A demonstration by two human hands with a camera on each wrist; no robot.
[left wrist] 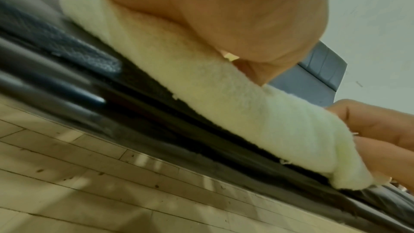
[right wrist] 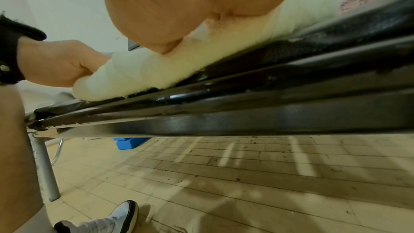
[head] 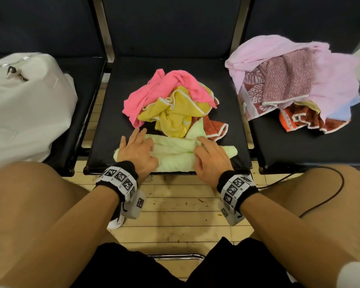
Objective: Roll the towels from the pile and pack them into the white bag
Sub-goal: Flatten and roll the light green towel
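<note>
Both hands lie on the pale green towel (head: 175, 151) at the lower middle of the head view, on the front edge of the middle black seat (head: 116, 96). The left hand (head: 136, 151) presses the towel's left end with its fingers spread and nearly straight. The right hand (head: 211, 157) rests on the right part with its fingers bent over the cloth — whether they actually pinch it cannot be told. In the left wrist view the towel (left wrist: 224, 95) shows as a thick, partly rolled band along the seat edge, the palm (left wrist: 224, 15) bearing down on it. The right wrist view gives the same band (right wrist: 224, 49) under the right palm (right wrist: 179, 6).

Just behind the green towel, in the middle of the frame, sits the pile: a pink towel (head: 164, 88) on top, a mustard-yellow towel (head: 175, 113) beneath it and a red patterned towel (head: 212, 126) poking out at the right. On the right-hand seat lies a second heap — a lilac towel (head: 330, 75) over patterned ones. The white bag (head: 25, 113) slumps on the left-hand seat, well apart from the hands.
</note>
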